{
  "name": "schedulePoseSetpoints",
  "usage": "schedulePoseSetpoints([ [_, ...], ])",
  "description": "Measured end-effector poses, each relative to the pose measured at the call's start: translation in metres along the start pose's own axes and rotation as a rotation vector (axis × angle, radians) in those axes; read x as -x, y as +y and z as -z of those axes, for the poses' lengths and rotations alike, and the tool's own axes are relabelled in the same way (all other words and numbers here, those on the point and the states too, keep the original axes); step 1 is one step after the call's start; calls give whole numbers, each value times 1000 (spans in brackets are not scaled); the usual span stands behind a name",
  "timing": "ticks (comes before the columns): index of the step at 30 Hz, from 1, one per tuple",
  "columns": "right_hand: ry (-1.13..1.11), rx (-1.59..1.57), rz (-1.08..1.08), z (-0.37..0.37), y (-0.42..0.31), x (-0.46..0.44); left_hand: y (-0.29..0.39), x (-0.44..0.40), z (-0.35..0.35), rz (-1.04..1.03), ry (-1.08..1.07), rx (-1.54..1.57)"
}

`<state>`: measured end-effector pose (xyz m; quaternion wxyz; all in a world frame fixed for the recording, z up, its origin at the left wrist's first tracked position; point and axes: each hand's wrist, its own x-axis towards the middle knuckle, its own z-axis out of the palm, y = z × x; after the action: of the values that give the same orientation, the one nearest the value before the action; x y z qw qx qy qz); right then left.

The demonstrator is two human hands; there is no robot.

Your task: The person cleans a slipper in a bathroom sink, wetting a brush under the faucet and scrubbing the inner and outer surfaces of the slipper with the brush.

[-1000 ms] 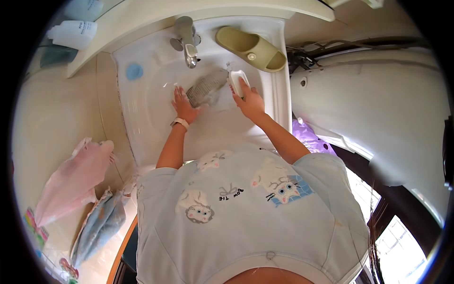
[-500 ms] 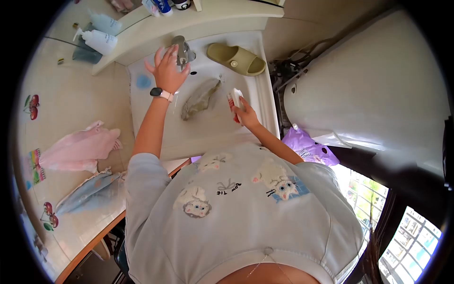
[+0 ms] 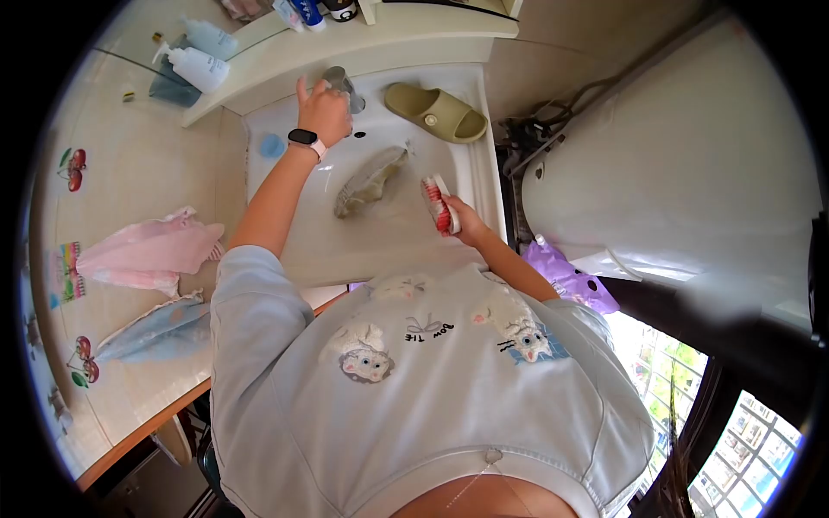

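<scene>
My left hand, with a watch on its wrist, is at the metal faucet. One finger points up and the others curl against the faucet's side, partly hidden. My right hand grips a scrub brush with red and white bristles turned to the left, above the right part of the white sink. In the sink lies an olive-green slipper, tilted on its side and blurred as if under water. Another olive-green slipper rests on the sink's back right ledge.
Left of the sink, a pink cloth and a blue cloth lie on the tiled counter. A white pump bottle stands by the mirror. To the right are a large white appliance and a purple bag.
My left hand has gone from spread fingers to curled ones at the faucet. My right hand has turned the brush so more red bristles show. The view has shifted slightly.
</scene>
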<state>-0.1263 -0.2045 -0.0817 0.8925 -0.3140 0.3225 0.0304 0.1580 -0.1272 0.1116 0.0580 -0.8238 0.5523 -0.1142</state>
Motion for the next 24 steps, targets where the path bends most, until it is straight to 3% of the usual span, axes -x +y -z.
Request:
schedulePoseSetpoints([
  [7,-50,42,23,6,3,5,1,-3,-11,-80,61,-45],
  [9,-99,62,69,7,3,7,-2,-7,-9,-93,-34,-80],
  [19,44,136,98,10,14,0,-7,-7,-16,-119,-13,-74],
  [24,20,168,78,8,11,2,-10,-4,-19,-188,112,-50],
])
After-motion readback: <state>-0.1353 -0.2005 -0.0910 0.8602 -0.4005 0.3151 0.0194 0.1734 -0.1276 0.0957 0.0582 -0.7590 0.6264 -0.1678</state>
